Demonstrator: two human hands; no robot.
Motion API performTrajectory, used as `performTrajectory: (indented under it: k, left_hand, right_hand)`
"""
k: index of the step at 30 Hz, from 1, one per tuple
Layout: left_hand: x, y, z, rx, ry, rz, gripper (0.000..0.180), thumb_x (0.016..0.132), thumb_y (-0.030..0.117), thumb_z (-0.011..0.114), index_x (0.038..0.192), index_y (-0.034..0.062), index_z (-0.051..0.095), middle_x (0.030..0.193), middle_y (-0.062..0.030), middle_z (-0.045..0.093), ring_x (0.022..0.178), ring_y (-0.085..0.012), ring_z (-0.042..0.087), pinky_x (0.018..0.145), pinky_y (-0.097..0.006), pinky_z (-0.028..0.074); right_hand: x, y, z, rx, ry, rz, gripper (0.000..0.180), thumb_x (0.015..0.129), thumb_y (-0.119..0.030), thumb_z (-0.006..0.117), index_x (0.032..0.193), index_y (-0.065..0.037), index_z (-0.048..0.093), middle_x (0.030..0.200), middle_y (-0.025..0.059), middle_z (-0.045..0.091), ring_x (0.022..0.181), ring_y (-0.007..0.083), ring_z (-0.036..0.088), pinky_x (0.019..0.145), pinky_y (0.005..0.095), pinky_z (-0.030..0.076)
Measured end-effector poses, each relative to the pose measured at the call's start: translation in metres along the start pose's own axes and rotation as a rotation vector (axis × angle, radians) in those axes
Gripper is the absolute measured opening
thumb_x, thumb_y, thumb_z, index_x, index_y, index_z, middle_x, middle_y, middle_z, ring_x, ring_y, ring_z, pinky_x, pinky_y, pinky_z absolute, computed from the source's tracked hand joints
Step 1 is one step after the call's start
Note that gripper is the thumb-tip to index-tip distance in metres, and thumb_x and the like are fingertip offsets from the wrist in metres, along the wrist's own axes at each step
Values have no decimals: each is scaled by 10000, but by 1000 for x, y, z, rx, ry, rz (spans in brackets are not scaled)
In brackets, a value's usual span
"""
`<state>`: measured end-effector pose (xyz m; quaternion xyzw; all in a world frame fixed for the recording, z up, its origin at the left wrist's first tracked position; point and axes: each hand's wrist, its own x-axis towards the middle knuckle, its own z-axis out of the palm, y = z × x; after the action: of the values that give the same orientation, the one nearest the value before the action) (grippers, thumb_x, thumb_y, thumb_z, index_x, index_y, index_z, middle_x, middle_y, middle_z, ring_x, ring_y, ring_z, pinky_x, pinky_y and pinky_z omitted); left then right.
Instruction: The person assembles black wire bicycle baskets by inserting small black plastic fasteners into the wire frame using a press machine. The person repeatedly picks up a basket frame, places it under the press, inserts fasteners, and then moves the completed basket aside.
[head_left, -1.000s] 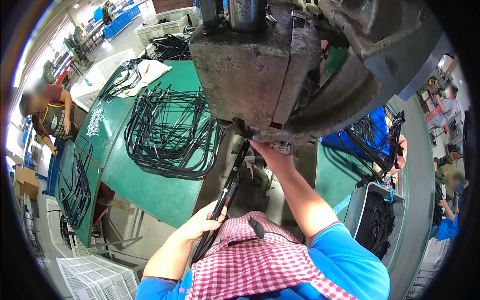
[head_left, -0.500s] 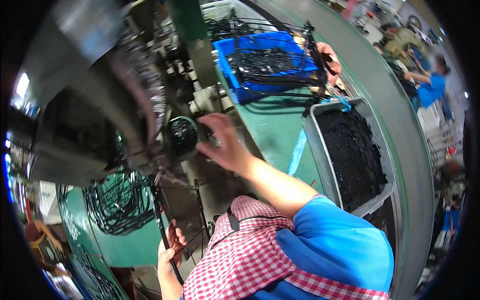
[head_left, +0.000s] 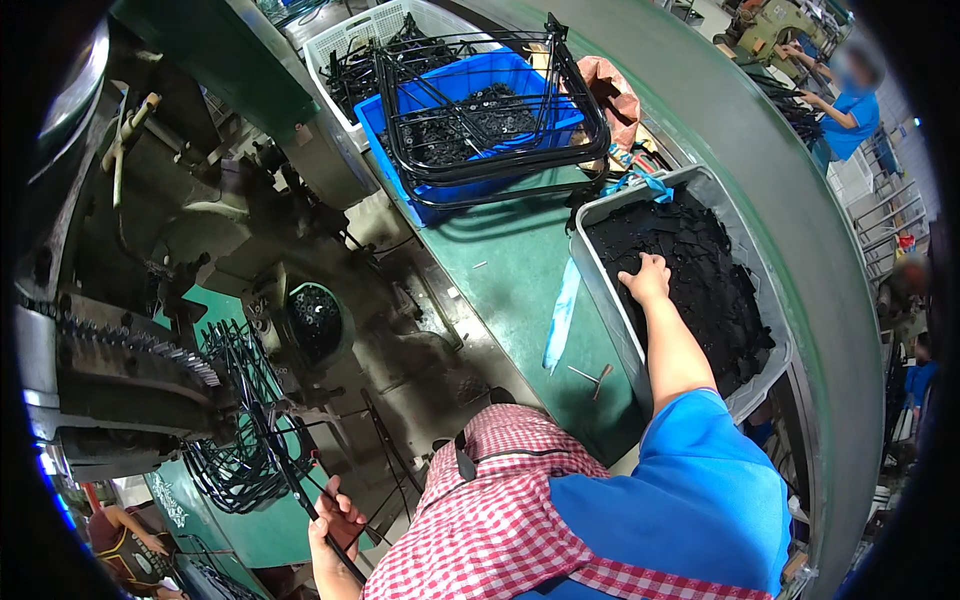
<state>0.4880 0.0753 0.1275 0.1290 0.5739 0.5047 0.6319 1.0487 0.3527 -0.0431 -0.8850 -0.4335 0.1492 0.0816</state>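
Swung from beside the machine (head_left: 110, 390) since the earlier frame, the right hand (head_left: 650, 280) reaches over the left edge of the grey bin (head_left: 768, 378) onto black pieces (head_left: 700, 255), open room above; whether it pinches any, I cannot tell. Past the left edge of the adjoining green bench (head_left: 500, 270), the left hand (head_left: 338, 518) grips a black bar (head_left: 295, 485) slanting up-left.

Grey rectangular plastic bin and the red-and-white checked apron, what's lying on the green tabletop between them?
In the head view, a small T-shaped tool lies between the bin and the apron, with a light-blue strip left of it.
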Motion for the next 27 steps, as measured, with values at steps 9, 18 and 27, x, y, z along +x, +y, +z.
performTrajectory:
  k: [9, 18, 27]
  left_hand:
    - [6, -6, -1, 5, -37, 46, 921, 615, 472, 733, 1352, 39, 389, 897, 5, 470, 742, -115, 448, 672, -288, 408]
    - [6, 5, -24, -26, -157, 14, 889, 660, 460, 737, 1352, 28, 382, 879, -3, 509, 755, -126, 457, 685, -294, 405]
    - [10, 9, -49, 20, -327, 25, 975, 735, 530, 670, 1406, -47, 261, 894, -13, 463, 786, -129, 435, 745, -287, 400]
  right_hand:
    - [6, 17, 9, -146, 50, -212, 496, 653, -167, 787, 1098, -49, 605, 1056, 165, 626, 1008, 316, 598, 878, 379, 471]
    - [-30, 39, -20, 674, 279, -112, 181, 764, -122, 700, 907, -12, 702, 857, 123, 697, 794, 196, 662, 753, 300, 498]
    - [-228, -174, -76, 1042, 238, -1001, 139, 711, 69, 632, 813, -15, 675, 900, 90, 628, 855, 196, 608, 768, 289, 488]
